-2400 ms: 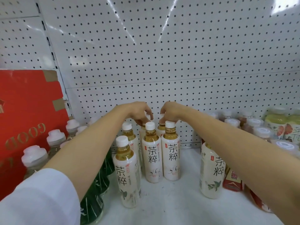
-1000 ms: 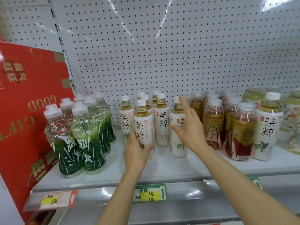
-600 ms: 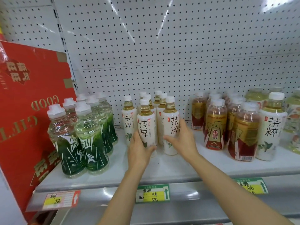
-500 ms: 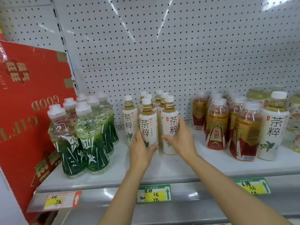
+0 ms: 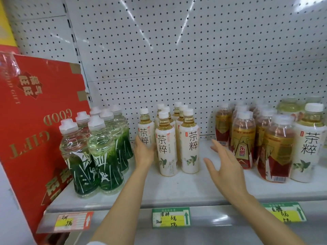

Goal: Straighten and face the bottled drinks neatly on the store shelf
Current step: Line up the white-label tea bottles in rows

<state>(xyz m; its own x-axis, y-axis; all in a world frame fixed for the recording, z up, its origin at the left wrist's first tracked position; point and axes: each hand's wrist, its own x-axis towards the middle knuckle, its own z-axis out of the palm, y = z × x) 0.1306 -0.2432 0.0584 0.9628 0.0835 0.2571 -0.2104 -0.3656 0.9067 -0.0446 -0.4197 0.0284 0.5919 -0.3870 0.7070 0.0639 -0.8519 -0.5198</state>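
Observation:
Several white tea bottles stand in rows at the shelf's middle, labels facing me. My left hand (image 5: 144,152) lies flat against the left side of the front-left tea bottle (image 5: 166,145), in front of a separate tea bottle (image 5: 145,129) behind it. The front-right tea bottle (image 5: 189,142) stands close beside the first. My right hand (image 5: 223,165) hovers open to the right of that bottle, fingers spread, touching nothing. One more white tea bottle (image 5: 307,145) stands alone at the far right among other drinks.
Green-labelled clear bottles (image 5: 95,152) crowd the left of the white shelf (image 5: 185,190). Amber red-labelled bottles (image 5: 243,138) stand to the right. A red gift box (image 5: 33,124) leans at the far left. Price tags (image 5: 170,217) line the shelf's front rail. A pegboard backs everything.
My right hand has let go of the front-right tea bottle and drawn back to the right, open. My left hand has slid to the left side of the front-left bottle.

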